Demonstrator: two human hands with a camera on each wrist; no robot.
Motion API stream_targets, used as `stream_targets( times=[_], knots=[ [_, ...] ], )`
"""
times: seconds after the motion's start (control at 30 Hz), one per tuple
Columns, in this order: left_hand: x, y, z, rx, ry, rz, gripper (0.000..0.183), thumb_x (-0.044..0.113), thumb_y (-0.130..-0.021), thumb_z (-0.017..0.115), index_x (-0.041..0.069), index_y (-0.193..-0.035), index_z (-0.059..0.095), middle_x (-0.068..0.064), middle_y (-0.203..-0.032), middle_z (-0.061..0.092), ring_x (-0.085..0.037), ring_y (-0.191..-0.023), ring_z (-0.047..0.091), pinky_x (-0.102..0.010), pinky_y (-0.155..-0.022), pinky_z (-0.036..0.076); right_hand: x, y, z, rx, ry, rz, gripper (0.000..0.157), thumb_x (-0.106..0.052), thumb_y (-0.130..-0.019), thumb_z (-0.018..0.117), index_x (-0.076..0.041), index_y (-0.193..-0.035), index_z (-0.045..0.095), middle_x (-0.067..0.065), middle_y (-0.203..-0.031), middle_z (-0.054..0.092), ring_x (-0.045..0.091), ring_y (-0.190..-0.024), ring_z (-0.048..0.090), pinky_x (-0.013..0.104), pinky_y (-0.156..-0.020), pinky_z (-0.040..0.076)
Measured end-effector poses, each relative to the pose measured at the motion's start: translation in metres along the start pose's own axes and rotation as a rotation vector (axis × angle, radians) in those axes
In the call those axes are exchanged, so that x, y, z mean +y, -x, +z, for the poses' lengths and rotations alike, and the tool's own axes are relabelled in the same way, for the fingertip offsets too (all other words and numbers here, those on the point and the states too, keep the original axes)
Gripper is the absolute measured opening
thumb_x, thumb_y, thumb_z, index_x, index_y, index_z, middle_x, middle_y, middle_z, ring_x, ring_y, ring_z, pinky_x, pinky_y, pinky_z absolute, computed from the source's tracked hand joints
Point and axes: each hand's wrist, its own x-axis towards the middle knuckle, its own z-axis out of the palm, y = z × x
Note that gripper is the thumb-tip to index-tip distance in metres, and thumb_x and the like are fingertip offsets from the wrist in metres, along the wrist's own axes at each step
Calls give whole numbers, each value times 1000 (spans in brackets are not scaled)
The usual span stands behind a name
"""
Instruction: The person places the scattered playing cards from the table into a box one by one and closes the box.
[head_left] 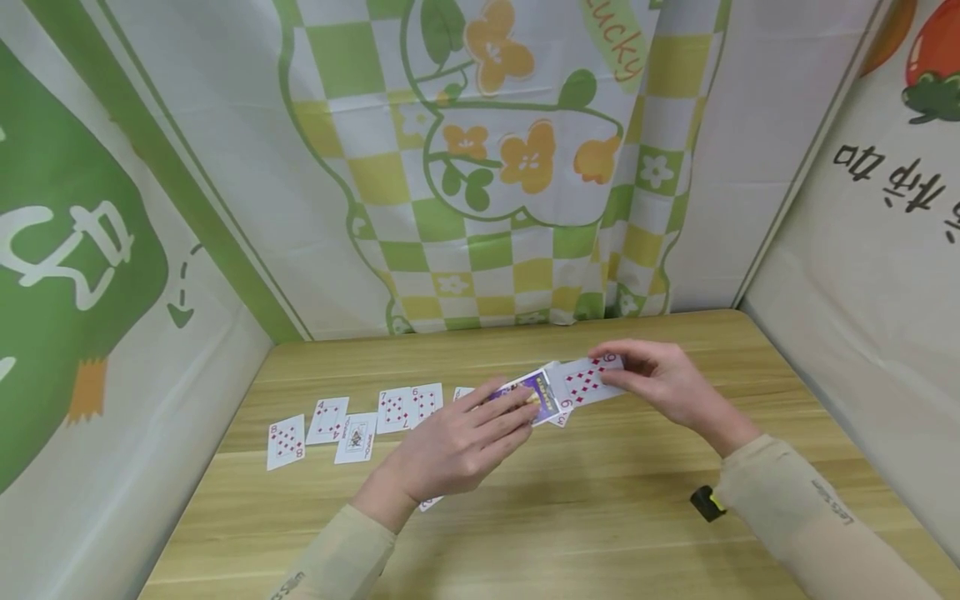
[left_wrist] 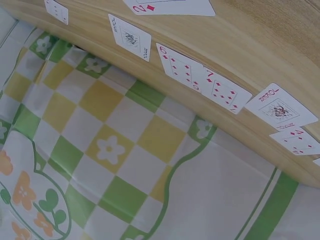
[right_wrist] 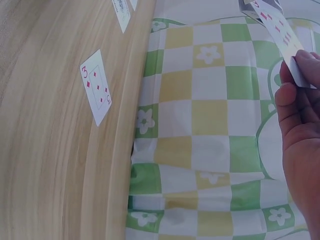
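My left hand [head_left: 465, 442] holds a pack of playing cards [head_left: 543, 395] with purple backs, its fingers lying across the top; this hand is out of sight in the left wrist view. Between thumb and fingers, my right hand [head_left: 663, 383] pinches a diamond card [head_left: 585, 382] that looks like a nine, just right of the pack. The right wrist view also has this card [right_wrist: 280, 32], tilted, its far end against the pack. Beneath them on the table lies a three of diamonds [right_wrist: 96, 87], largely covered in the head view.
Face up on the wooden table [head_left: 600, 533] lie an eight [head_left: 286, 442], a four [head_left: 327, 419], a joker [head_left: 356, 437], a seven [head_left: 393, 410] and a six [head_left: 427, 404]. A two of diamonds [left_wrist: 170, 7] lies nearer me. By the right sleeve sits a small black-and-yellow object [head_left: 707, 503].
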Motion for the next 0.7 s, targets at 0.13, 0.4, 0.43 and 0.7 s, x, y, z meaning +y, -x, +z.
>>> stream_targets(
  times=[0.13, 0.4, 0.43, 0.7],
  knots=[
    [1, -1, 0, -8, 2, 4, 31, 12, -105, 48, 10, -121, 75, -9, -135, 67, -28, -133, 58, -47, -118, 41, 0, 0, 2, 2, 8, 3, 34, 7, -91, 70, 0, -124, 70, 14, -109, 74, 13, -78, 69, 26, -65, 62],
    [2, -1, 1, -3, 5, 9, 32, 12, -106, 47, 10, -119, 75, -9, -135, 67, -28, -133, 58, -48, -116, 43, -3, -1, 7, 39, 32, 139, 38, -1, -92, 73, -3, -129, 65, 8, -91, 72, 13, -73, 66, 27, -61, 60],
    [2, -1, 1, -3, 6, 9, 32, 12, -106, 47, 10, -119, 76, -9, -135, 67, -28, -133, 58, -48, -116, 43, -3, -1, 7, 43, 32, 166, 40, -2, -92, 73, -3, -130, 63, 8, -89, 72, 13, -73, 66, 27, -61, 60],
    [1, -1, 1, -2, 2, 5, 31, 13, -105, 48, 10, -120, 75, -9, -136, 66, -28, -133, 58, -48, -119, 39, -10, -6, 14, 97, -32, 324, 43, -7, -90, 77, -1, -122, 49, 14, -85, 74, 18, -63, 64, 26, -56, 58]
  ],
)
